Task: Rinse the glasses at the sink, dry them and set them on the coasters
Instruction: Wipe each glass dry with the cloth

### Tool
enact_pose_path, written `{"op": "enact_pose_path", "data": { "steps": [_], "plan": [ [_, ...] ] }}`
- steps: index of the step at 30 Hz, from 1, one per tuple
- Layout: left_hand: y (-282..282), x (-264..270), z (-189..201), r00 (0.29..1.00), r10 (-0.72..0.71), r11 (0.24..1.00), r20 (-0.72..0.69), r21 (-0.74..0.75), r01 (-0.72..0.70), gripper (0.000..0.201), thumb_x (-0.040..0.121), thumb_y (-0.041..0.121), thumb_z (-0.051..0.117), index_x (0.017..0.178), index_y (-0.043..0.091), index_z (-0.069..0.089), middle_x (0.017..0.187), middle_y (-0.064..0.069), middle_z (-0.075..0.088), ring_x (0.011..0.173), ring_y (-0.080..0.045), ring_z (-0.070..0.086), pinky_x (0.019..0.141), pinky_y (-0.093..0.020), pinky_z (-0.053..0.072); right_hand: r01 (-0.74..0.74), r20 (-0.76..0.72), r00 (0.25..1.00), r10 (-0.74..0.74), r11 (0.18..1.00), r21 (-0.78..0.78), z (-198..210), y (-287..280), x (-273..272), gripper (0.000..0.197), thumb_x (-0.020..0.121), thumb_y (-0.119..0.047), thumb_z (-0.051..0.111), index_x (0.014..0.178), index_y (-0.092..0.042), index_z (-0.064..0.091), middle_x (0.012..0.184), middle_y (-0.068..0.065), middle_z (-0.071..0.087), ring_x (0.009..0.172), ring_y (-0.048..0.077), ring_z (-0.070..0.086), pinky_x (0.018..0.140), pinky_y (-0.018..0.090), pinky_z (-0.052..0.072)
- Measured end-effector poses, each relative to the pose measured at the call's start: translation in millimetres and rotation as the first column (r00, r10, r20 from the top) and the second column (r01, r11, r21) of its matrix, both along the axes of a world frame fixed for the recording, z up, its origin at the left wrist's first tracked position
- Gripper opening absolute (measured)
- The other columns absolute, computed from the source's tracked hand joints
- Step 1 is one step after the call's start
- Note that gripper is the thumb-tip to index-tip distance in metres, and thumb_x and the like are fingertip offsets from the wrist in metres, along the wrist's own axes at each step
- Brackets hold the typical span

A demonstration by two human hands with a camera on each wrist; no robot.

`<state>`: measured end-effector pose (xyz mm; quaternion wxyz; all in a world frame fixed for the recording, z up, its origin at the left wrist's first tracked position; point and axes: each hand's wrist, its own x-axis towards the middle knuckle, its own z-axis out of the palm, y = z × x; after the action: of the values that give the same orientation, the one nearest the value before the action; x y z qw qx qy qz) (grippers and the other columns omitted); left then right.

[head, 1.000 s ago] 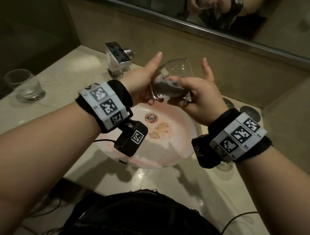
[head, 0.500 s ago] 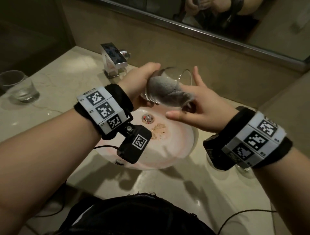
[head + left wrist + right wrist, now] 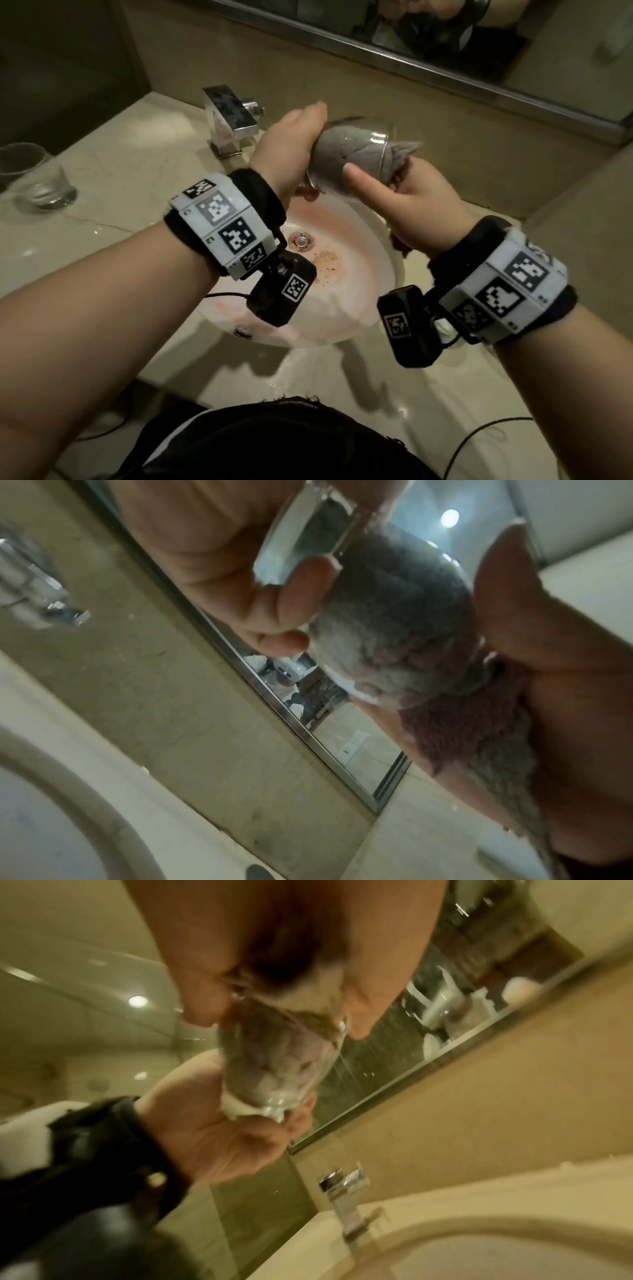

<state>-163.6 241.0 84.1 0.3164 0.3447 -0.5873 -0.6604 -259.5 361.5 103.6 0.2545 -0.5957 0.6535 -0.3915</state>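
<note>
— What sort of room is this?

— A bathroom, by the look of it, and a smart one, perhaps a hotel's, though I cannot say for sure. A round white basin (image 3: 359, 318) with a metal drain (image 3: 300, 240) is set into a pale marble counter (image 3: 102, 164).

— Any fittings?

— A square chrome tap (image 3: 230, 120) stands at the counter's back edge. Above a beige stone upstand runs a metal-framed mirror (image 3: 479, 44), which reflects ceiling spotlights (image 3: 449, 518) and pale glossy walls.

— Anything on the counter?

— A tumbler (image 3: 34, 178) near its left edge.
</note>
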Motion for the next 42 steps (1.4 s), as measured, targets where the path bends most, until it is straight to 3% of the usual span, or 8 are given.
{"op": "enact_pose_path", "data": {
  "steps": [6, 11, 17, 21, 26, 30, 33, 42],
  "plan": [
    [2.6, -3.2, -2.2, 0.995, -0.006, 0.935, 0.101, -0.353, 0.041, 0.026, 0.097, 0.044, 0.043, 0.085, 0.020, 0.043, 0.077, -0.004, 0.052, 0.065, -0.023, 0.056, 0.047, -0.032, 0.046, 0.128, 0.308, 0.945, -0.107, 0.991, -0.050, -14.3, -7.8, 5.9, 0.018, 0.086, -0.016, 0.066, 0.105, -0.017, 0.065, 0.105, 0.000, 0.071, 0.101, 0.006, 0.065, 0.092, 0.026, 0.050],
    [-2.5, 9.7, 1.2, 0.947, -0.296, 0.952, 0.127, 0.123, 0.281, 0.067, 0.091, 0.068, 0.022, 0.126, 0.017, 0.048, 0.116, -0.006, 0.062, 0.100, -0.025, 0.064, 0.062, -0.031, 0.056, 0.202, 0.211, 0.961, -0.180, 0.975, -0.087, -23.7, -8.0, -6.5, 0.036, 0.078, -0.033, 0.073, 0.111, -0.024, 0.062, 0.106, -0.006, 0.070, 0.107, 0.006, 0.062, 0.112, 0.049, 0.030],
    [-1.3, 8.0, -1.1, 0.940, -0.326, 0.925, 0.097, 0.241, 0.296, 0.053, 0.094, 0.061, 0.025, 0.079, 0.015, 0.047, 0.059, 0.000, 0.041, 0.040, -0.009, 0.033, 0.043, -0.015, 0.017, 0.197, 0.068, 0.979, -0.190, 0.975, -0.106, -30.2, -8.4, -5.9, 0.031, 0.076, -0.033, 0.075, 0.103, -0.030, 0.060, 0.102, -0.016, 0.066, 0.111, 0.007, 0.059, 0.119, 0.041, 0.001],
    [3.8, 4.0, -4.4, 0.965, -0.136, 0.969, 0.224, -0.175, 0.177, 0.042, 0.099, 0.051, 0.027, 0.097, 0.013, 0.047, 0.066, 0.002, 0.041, 0.050, -0.009, 0.040, 0.043, -0.018, 0.031, 0.211, 0.427, 0.883, -0.197, 0.977, 0.016, -19.3, -3.8, -0.8, 0.050, 0.073, -0.023, 0.074, 0.118, -0.007, 0.058, 0.103, 0.004, 0.070, 0.091, 0.014, 0.068, 0.080, 0.027, 0.056],
    [-5.7, 13.7, -6.8, 0.958, -0.070, 0.629, 0.276, -0.734, 0.258, 0.062, 0.087, 0.053, 0.029, 0.125, 0.005, 0.036, 0.089, 0.009, 0.043, 0.074, 0.000, 0.047, 0.055, -0.003, 0.038, 0.172, 0.613, 0.760, -0.216, 0.976, 0.131, -7.5, 0.9, -10.7, 0.026, 0.079, -0.024, 0.067, 0.099, -0.009, 0.060, 0.054, -0.004, 0.063, 0.032, 0.009, 0.045, 0.029, 0.017, 0.037],
    [-11.3, 14.7, -14.2, 0.969, -0.216, 0.834, 0.117, -0.495, 0.246, 0.040, 0.098, 0.043, 0.027, 0.125, 0.015, 0.034, 0.100, 0.001, 0.047, 0.069, -0.010, 0.052, 0.050, -0.018, 0.043, 0.203, 0.258, 0.949, -0.183, 0.978, -0.055, -1.8, -7.7, -9.1, 0.046, 0.078, -0.025, 0.074, 0.119, -0.007, 0.058, 0.096, -0.005, 0.071, 0.081, 0.004, 0.067, 0.076, 0.025, 0.055],
    [-5.8, 11.1, -14.4, 0.933, -0.358, 0.931, -0.019, 0.071, 0.359, 0.073, 0.090, 0.068, 0.011, 0.126, 0.016, 0.047, 0.089, -0.007, 0.062, 0.058, -0.014, 0.053, 0.042, -0.020, 0.040, 0.161, -0.110, 0.978, -0.175, 0.979, -0.125, -8.5, -10.3, -15.1, 0.042, 0.080, -0.030, 0.072, 0.117, -0.017, 0.059, 0.115, -0.013, 0.059, 0.117, 0.013, 0.056, 0.118, 0.043, 0.010],
    [-4.5, -0.2, -20.8, 0.982, -0.187, 0.982, -0.016, -0.020, 0.187, 0.042, 0.096, 0.056, 0.032, 0.117, 0.022, 0.042, 0.092, -0.006, 0.052, 0.050, -0.011, 0.044, 0.039, -0.019, 0.035, 0.157, 0.053, 0.986, -0.158, 0.987, 0.010, -4.2, -10.4, -9.1, 0.053, 0.077, -0.040, 0.069, 0.122, -0.014, 0.057, 0.105, -0.009, 0.068, 0.093, -0.003, 0.063, 0.097, 0.032, 0.045]
  ]
}}
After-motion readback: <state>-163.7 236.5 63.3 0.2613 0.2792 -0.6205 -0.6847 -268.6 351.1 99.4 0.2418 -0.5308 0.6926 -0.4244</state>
